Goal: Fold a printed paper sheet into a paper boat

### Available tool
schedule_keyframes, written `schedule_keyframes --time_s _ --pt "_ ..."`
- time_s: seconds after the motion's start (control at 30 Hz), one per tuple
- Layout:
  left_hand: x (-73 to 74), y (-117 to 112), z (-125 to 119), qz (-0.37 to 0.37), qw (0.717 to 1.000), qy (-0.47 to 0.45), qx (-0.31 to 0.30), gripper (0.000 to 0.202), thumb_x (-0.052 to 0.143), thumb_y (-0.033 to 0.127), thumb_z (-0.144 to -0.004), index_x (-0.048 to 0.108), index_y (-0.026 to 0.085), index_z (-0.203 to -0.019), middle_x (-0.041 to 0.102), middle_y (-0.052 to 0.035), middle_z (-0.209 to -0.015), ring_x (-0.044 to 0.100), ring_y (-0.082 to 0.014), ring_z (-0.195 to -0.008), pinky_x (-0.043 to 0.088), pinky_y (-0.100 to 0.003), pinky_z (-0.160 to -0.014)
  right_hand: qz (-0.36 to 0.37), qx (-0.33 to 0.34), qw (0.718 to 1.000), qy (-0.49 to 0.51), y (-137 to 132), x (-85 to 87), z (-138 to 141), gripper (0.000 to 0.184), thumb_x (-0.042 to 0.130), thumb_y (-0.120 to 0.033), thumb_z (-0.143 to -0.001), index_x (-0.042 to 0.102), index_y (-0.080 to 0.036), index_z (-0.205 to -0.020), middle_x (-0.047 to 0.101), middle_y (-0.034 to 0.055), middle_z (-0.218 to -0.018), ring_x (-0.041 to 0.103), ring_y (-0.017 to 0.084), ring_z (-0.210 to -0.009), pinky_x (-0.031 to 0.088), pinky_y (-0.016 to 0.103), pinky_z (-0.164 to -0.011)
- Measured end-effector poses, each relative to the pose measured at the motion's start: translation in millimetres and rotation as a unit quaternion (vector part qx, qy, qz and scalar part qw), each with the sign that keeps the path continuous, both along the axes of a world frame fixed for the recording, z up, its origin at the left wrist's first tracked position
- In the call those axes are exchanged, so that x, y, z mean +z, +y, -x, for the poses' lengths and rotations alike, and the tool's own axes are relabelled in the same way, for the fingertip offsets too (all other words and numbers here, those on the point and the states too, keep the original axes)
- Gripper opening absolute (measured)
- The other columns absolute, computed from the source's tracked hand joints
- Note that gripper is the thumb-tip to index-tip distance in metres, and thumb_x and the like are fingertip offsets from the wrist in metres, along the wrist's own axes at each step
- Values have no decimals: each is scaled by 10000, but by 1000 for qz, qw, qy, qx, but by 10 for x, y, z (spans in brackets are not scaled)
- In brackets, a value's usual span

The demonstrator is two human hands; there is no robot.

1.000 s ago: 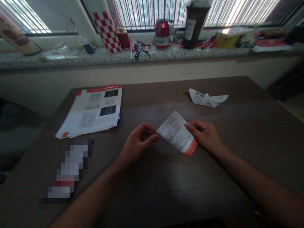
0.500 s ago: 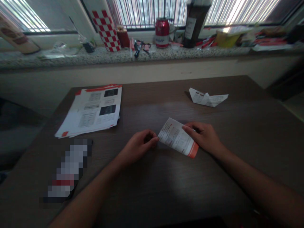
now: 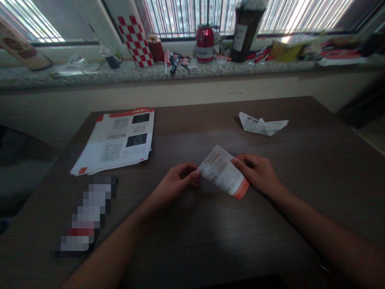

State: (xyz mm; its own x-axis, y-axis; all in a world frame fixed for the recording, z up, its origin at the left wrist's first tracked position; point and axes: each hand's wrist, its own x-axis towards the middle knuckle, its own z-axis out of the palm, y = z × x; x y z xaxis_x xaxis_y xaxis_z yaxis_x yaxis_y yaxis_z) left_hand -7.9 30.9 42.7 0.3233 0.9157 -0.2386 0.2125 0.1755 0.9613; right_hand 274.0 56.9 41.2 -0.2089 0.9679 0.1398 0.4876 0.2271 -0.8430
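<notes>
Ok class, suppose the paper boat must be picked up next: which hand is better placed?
Probably the right hand: the paper boat lies just beyond it, while the left hand is farther off. Both hold the orange-edged paper, so the right would first have to let go.

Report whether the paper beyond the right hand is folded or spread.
Folded: the far paper has two raised, pointed ends and a small peak between.

The left grip (image 3: 177,180) and right grip (image 3: 261,171) pinch a folded paper (image 3: 222,171). Beyond, a paper boat (image 3: 261,127) rests on the table (image 3: 216,241).
</notes>
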Motion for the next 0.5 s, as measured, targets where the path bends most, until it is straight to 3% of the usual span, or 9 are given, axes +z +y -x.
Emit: schedule_keyframes --time_s 0.27,0.5 --pt "22 -36 -25 -35 999 18 19 329 624 475 -1011 662 182 -867 684 -27 -807 648 -153 -709 529 -275 -685 36 -18 999 23 -1 19 5 296 672 -466 -950 789 -198 -901 763 43 -752 680 185 -665 494 295 -584" --pt "89 -9 26 -70 996 43 -19 329 628 453 -1010 660 177 -836 664 -7 -763 609 -138 -677 481 -250 -645 67 -8 996 53 9 -11 -7 317 677 -491 -948 793 -203 -884 734 30 -712 647 165 -627 472 284 -558"
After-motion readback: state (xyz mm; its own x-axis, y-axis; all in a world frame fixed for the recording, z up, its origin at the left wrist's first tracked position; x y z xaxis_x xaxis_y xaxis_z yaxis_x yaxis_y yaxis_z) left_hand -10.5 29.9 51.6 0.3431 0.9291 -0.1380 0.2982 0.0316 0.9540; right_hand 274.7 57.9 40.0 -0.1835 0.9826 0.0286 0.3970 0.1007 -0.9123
